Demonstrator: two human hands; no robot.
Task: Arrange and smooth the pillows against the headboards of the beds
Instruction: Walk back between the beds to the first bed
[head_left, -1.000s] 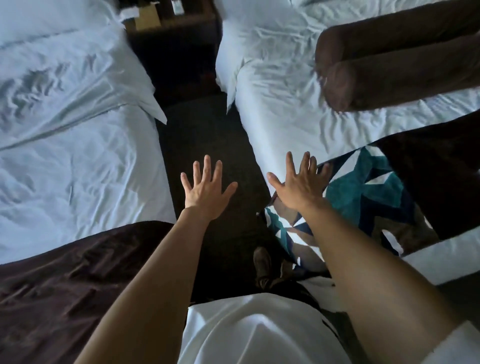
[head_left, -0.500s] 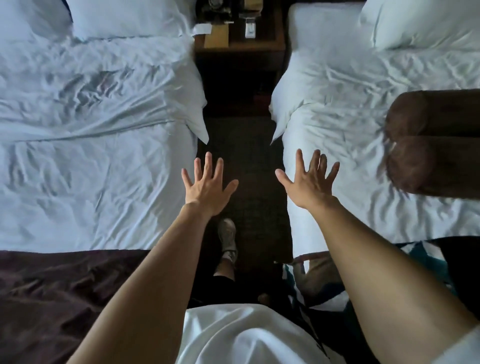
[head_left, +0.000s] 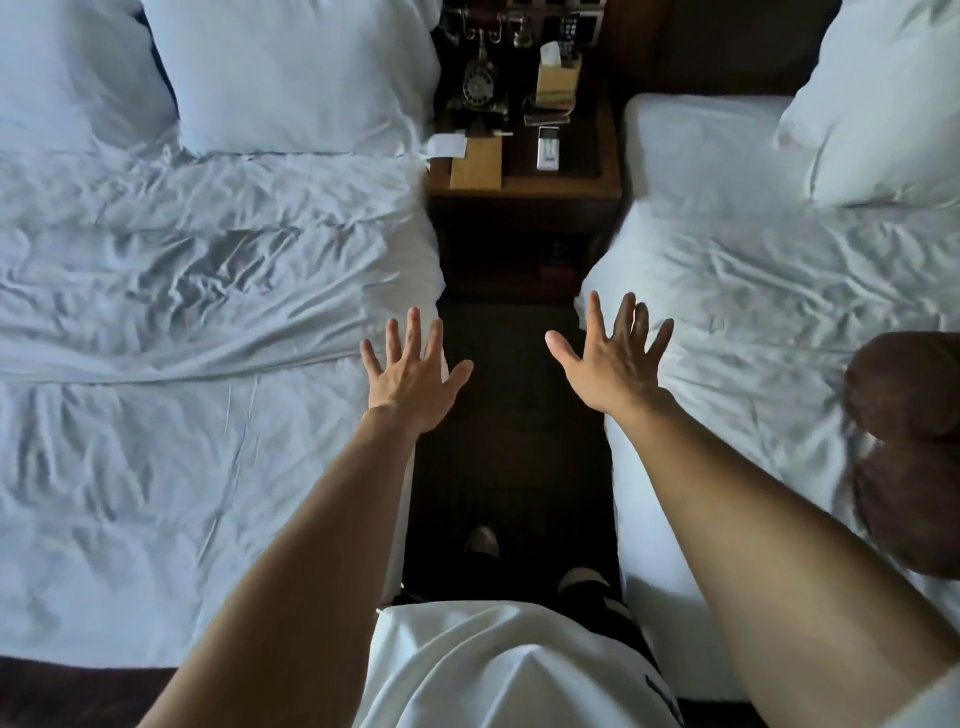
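White, rumpled left bed (head_left: 156, 364), right bed (head_left: 779, 312). Pillows (head_left: 291, 78) up by the headboards, well apart from hands. Left hand (head_left: 413, 376), right hand (head_left: 613, 371) spread, empty, over the aisle. Cluttered nightstand (head_left: 524, 179) between: careless reach likely to knock the telephone (head_left: 478, 88).

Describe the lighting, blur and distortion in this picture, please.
Head view: dim, cool light; beds bright, aisle floor nearly black; nightstand dark; wide-angle bending at the edges; brown bolsters slightly smeared; hands fairly sharp.
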